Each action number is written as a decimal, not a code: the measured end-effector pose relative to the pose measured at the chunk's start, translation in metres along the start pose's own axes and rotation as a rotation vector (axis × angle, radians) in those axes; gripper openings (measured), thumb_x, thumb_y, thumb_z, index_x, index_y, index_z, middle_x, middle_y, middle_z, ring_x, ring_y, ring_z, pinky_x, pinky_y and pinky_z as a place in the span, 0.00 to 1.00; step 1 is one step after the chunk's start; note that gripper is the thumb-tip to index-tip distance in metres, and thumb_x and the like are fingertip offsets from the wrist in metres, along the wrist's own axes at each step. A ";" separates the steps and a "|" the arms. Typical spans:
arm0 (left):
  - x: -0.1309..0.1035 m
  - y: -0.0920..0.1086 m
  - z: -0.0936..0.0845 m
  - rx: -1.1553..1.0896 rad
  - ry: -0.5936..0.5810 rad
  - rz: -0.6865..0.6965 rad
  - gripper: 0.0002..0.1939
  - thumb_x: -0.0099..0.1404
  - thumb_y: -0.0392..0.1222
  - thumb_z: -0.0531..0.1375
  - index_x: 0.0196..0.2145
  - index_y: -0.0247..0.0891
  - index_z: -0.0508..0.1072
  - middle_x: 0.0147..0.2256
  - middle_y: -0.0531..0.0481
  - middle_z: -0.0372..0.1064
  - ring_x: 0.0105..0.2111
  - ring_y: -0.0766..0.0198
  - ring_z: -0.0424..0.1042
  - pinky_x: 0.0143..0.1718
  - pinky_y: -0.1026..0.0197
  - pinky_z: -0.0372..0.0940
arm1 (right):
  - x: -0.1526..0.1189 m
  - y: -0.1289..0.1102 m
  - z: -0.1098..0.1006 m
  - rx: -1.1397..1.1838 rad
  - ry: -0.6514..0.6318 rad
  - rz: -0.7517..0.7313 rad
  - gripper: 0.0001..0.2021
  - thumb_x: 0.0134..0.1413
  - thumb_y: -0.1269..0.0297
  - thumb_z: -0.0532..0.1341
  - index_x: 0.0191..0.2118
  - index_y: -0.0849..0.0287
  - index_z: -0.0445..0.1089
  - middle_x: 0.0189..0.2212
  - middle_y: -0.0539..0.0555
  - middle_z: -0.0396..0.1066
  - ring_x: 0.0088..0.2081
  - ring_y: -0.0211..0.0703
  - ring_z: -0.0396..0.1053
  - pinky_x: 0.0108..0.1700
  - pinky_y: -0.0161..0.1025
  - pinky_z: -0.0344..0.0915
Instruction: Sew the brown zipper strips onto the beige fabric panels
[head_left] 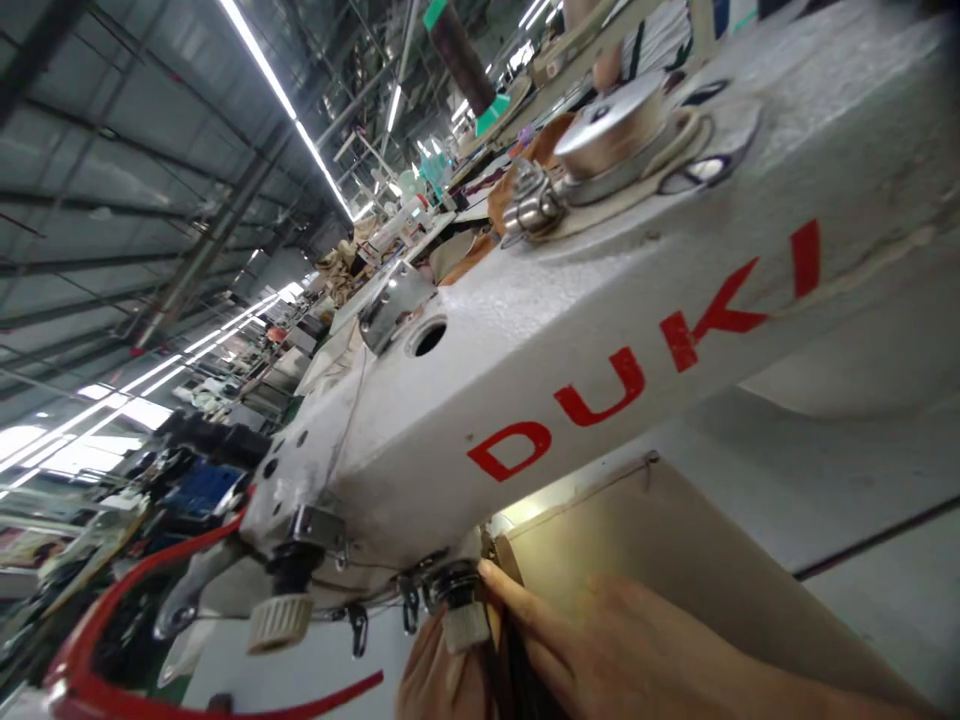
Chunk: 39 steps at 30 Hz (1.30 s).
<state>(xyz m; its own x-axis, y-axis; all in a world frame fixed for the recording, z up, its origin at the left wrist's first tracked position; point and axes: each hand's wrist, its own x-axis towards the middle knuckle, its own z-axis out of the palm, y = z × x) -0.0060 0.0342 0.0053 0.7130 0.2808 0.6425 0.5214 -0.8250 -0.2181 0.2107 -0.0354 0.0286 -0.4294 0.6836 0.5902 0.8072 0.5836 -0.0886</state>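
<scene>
A white sewing machine with red lettering crosses the tilted view. Under its head lies a flat beige panel, with a dark strip along its near edge. My right hand rests on the panel, index finger extended toward the needle area and other fingers bent at the edge by the strip. My left hand is at the bottom, close to the strip's other side, partly behind a pale tension knob. Its fingertips are hidden, as are the needle and presser foot.
A red curved guard juts out at lower left, beside another ribbed knob. A bobbin winder sits atop the machine. Behind it a thread cone and cluttered worktables run back through the workshop under strip lights.
</scene>
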 end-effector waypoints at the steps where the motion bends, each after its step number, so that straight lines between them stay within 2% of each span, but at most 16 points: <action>1: 0.002 0.001 -0.003 -0.006 -0.027 -0.008 0.20 0.72 0.41 0.46 0.57 0.40 0.67 0.37 0.46 0.77 0.37 0.59 0.78 0.39 0.63 0.74 | 0.001 0.000 -0.001 0.006 -0.021 0.003 0.17 0.53 0.69 0.54 0.47 0.62 0.71 0.55 0.62 0.67 0.29 0.43 0.71 0.23 0.41 0.61; 3: 0.008 0.003 -0.009 -0.026 -0.103 -0.011 0.19 0.72 0.41 0.46 0.56 0.40 0.68 0.39 0.45 0.77 0.39 0.58 0.77 0.40 0.62 0.75 | 0.004 0.000 0.000 0.052 -0.087 -0.007 0.17 0.52 0.70 0.56 0.48 0.62 0.71 0.52 0.61 0.69 0.31 0.44 0.71 0.22 0.38 0.61; 6: 0.016 0.011 -0.018 -0.043 -0.209 -0.055 0.17 0.72 0.37 0.48 0.53 0.37 0.70 0.42 0.44 0.76 0.41 0.59 0.77 0.41 0.60 0.75 | 0.007 -0.001 0.004 0.164 -0.185 0.002 0.21 0.47 0.70 0.58 0.50 0.63 0.70 0.50 0.60 0.71 0.33 0.43 0.72 0.25 0.35 0.65; 8: 0.021 0.018 -0.021 -0.065 -0.240 -0.113 0.16 0.72 0.34 0.47 0.50 0.35 0.71 0.42 0.44 0.75 0.42 0.59 0.76 0.44 0.59 0.75 | 0.004 -0.002 0.006 0.212 -0.234 0.039 0.26 0.43 0.70 0.57 0.52 0.65 0.68 0.50 0.62 0.71 0.33 0.45 0.73 0.29 0.37 0.70; 12: 0.025 0.027 -0.020 -0.097 -0.166 -0.164 0.18 0.74 0.36 0.44 0.43 0.30 0.73 0.41 0.43 0.75 0.43 0.59 0.75 0.48 0.57 0.73 | -0.003 -0.002 0.008 0.168 -0.202 0.006 0.29 0.39 0.72 0.52 0.53 0.67 0.65 0.46 0.65 0.73 0.33 0.51 0.75 0.33 0.46 0.73; 15: 0.023 0.029 -0.017 -0.110 -0.158 -0.146 0.17 0.74 0.35 0.44 0.42 0.28 0.72 0.41 0.43 0.74 0.43 0.60 0.74 0.49 0.58 0.71 | -0.004 -0.003 0.006 0.152 -0.154 -0.061 0.27 0.41 0.73 0.50 0.51 0.66 0.64 0.42 0.63 0.75 0.34 0.49 0.75 0.32 0.44 0.74; 19: 0.019 0.030 -0.013 -0.080 -0.212 -0.149 0.10 0.71 0.33 0.51 0.41 0.28 0.72 0.40 0.44 0.73 0.43 0.61 0.73 0.50 0.58 0.69 | 0.002 -0.005 0.000 0.159 -0.186 -0.110 0.31 0.43 0.74 0.49 0.58 0.63 0.58 0.37 0.59 0.76 0.32 0.48 0.75 0.31 0.41 0.73; 25: 0.019 0.032 -0.013 -0.010 -0.302 -0.137 0.07 0.70 0.34 0.54 0.41 0.29 0.71 0.41 0.45 0.73 0.44 0.62 0.73 0.51 0.59 0.68 | 0.002 -0.004 -0.001 0.154 -0.246 -0.100 0.31 0.43 0.74 0.51 0.58 0.61 0.60 0.44 0.59 0.74 0.34 0.48 0.75 0.31 0.43 0.73; 28: 0.019 0.031 -0.013 -0.013 -0.289 -0.141 0.08 0.70 0.34 0.54 0.42 0.28 0.71 0.41 0.45 0.73 0.45 0.62 0.73 0.52 0.59 0.67 | 0.000 -0.003 0.001 0.163 -0.289 -0.089 0.30 0.42 0.73 0.52 0.56 0.62 0.62 0.45 0.61 0.73 0.35 0.49 0.75 0.32 0.44 0.73; 32: 0.019 0.032 -0.013 -0.028 -0.238 -0.156 0.10 0.71 0.33 0.52 0.41 0.28 0.72 0.40 0.45 0.74 0.44 0.61 0.73 0.53 0.60 0.67 | -0.002 -0.002 0.001 0.193 -0.334 -0.061 0.30 0.42 0.73 0.52 0.57 0.62 0.62 0.50 0.62 0.70 0.42 0.51 0.74 0.37 0.45 0.73; 36: 0.020 0.034 -0.014 -0.017 -0.209 -0.160 0.10 0.71 0.32 0.51 0.40 0.28 0.73 0.39 0.45 0.74 0.42 0.60 0.73 0.51 0.59 0.68 | 0.000 -0.001 -0.002 0.165 -0.258 -0.115 0.30 0.40 0.74 0.51 0.55 0.63 0.63 0.46 0.61 0.73 0.38 0.50 0.75 0.35 0.44 0.74; 39: 0.020 0.036 -0.013 0.004 -0.222 -0.160 0.10 0.70 0.32 0.51 0.39 0.28 0.73 0.39 0.44 0.73 0.42 0.60 0.73 0.51 0.58 0.67 | 0.005 0.000 -0.006 0.184 -0.253 -0.149 0.29 0.43 0.73 0.50 0.55 0.62 0.62 0.44 0.61 0.73 0.38 0.49 0.75 0.34 0.41 0.74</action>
<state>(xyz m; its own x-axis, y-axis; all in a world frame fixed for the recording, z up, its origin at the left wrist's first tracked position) 0.0207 0.0032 0.0198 0.7067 0.5080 0.4926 0.6371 -0.7597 -0.1305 0.2112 -0.0343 0.0363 -0.6425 0.6583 0.3922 0.6515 0.7387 -0.1727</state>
